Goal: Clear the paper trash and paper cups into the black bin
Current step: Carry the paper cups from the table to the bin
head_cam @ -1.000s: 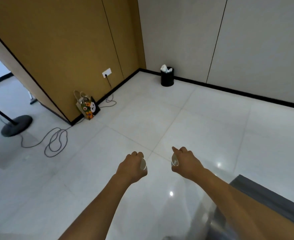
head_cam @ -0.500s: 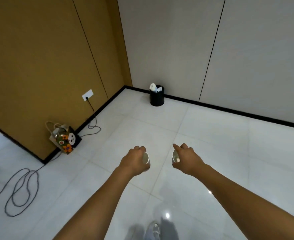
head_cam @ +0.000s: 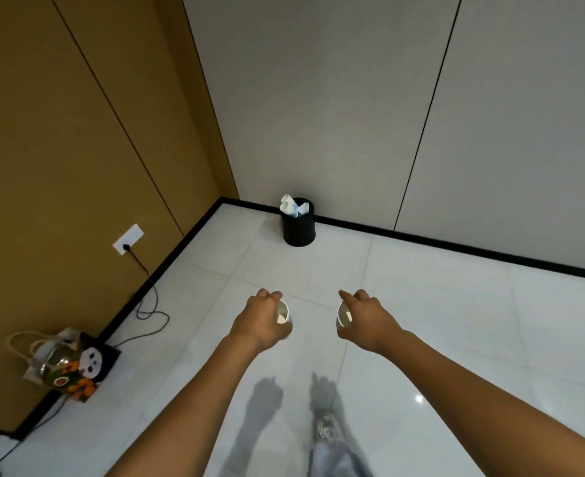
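White tiled floor; one black bin holding paper; left hand, right hand each grip one paper cup.

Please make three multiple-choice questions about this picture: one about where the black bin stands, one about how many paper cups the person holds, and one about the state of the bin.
1. Where does the black bin stand?
A. Beside the patterned bag
B. On the floor against the light wall, near the corner
C. Under the wall socket

2. How many paper cups does the person hold?
A. None
B. One
C. Two

3. What is the state of the bin?
A. Upright, with white paper sticking out of the top
B. Tipped on its side
C. Closed with a lid

Answers:
1. B: the bin sits at the black baseboard of the light wall, far from the patterned bag.
2. C: the left hand holds the left cup and the right hand holds the right cup.
3. A: white paper rises above the open rim.
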Demonstrator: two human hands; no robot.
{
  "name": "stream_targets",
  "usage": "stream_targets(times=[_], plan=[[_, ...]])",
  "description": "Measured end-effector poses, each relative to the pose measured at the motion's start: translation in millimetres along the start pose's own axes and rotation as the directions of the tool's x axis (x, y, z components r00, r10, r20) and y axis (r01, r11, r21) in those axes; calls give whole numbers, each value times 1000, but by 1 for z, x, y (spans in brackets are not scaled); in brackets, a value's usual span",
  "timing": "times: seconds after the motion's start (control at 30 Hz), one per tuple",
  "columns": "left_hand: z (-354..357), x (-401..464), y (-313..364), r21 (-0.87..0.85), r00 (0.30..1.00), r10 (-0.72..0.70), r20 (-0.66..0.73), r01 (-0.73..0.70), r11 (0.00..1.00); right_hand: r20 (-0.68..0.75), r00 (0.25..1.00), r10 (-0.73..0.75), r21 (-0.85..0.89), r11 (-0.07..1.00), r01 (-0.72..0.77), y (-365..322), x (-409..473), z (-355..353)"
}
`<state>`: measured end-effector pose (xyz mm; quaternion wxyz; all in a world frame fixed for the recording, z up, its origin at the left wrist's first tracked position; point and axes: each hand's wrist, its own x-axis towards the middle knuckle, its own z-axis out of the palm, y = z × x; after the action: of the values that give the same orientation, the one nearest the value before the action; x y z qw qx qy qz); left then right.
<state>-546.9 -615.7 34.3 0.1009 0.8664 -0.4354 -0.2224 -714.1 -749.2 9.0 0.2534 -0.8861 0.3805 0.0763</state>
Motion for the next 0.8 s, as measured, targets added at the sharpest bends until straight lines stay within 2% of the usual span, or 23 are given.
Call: stream_targets(times=[0.3, 0.43, 0.63, 0.8], plan=[[-77, 230, -18, -36, 998, -66, 7, 66, 997, 60, 998, -18, -17, 1000, 19, -20, 246, -90], [-100, 332, -42, -23, 999, -33, 21, 33, 999, 85, 996, -19, -24, 999, 21, -29, 352, -109], [-151, 505, -67, -71, 996, -52, 67, 57, 996, 98, 995, 24, -6, 1000, -24, -49, 519, -149], [-201, 624, -77, -120, 998, -46, 49, 52, 991, 80, 996, 29, 29, 999, -32, -66, 632, -192]])
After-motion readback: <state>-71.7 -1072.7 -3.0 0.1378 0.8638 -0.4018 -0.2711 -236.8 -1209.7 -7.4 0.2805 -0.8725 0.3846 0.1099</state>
